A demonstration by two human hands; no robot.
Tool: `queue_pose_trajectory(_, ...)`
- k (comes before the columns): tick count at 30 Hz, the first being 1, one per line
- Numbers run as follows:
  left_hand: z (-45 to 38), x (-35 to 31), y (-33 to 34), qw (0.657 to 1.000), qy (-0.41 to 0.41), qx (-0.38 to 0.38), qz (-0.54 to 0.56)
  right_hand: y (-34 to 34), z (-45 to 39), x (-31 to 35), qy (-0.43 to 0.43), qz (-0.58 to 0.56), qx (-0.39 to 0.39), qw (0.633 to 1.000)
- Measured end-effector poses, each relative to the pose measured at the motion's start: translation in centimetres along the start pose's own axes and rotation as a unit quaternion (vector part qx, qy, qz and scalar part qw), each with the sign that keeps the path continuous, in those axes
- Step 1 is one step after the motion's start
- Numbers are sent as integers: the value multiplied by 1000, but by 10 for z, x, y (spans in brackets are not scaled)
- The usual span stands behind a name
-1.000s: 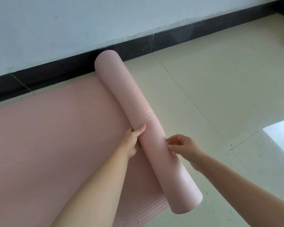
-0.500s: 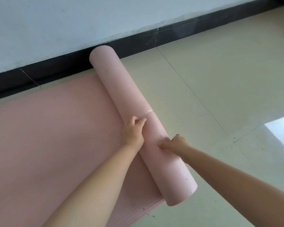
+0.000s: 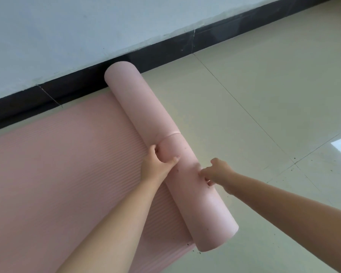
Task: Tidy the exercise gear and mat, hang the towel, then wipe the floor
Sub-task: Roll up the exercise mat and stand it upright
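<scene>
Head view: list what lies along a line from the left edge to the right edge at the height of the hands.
Flat part of the pink mat → left hand → rolled part of the mat → right hand → tiled floor.

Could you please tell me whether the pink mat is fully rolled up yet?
Partly rolled: the pink mat still lies flat left of its roll, which both hands grip.

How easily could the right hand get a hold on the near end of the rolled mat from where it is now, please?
Probably easily: the right hand already rests on the rolled mat, and nothing lies between it and the near end.
</scene>
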State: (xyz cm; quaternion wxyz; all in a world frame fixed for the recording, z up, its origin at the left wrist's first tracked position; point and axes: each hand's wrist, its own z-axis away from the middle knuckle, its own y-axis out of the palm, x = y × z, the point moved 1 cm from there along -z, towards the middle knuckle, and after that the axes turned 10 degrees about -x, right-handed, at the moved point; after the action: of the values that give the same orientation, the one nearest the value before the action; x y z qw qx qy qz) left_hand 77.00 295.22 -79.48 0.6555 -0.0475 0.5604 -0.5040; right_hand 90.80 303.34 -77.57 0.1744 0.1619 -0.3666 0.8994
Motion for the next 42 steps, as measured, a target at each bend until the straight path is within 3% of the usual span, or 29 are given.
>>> queue_pose_trajectory(3,2,16,-8,993,-26,36,108,8,5,4,-2,24,38,999)
queue_pose_trajectory(8,0,28,-17,982,-20,65,179,9,9,12,-65,110,20,992)
queue_pose_trajectory(14,-8,43,-32,985,-21,101,141,15,18,9,-87,39,105,990)
queue_pose_trajectory(20,-13,50,-52,979,-69,116,151,26,17,13,-99,7,75,992)
queue_pose_trajectory(25,-15,44,-71,985,-78,100,114,39,24,24,-114,37,109,987)
queue_pose_trajectory(28,-7,49,-75,988,-84,83,99,53,35,29,-164,134,69,975)
queue_pose_trajectory(30,-3,57,-77,990,-106,29,85,62,41,29,-173,163,66,969)
queue_pose_trajectory(36,29,67,-84,976,-87,-197,-39,82,54,32,-170,55,69,981)
queue_pose_trajectory(39,35,69,-86,973,-80,-204,-70,95,64,43,-118,-54,92,987)
queue_pose_trajectory(42,27,68,-98,977,-116,-157,-87,98,61,46,-110,-103,47,987)
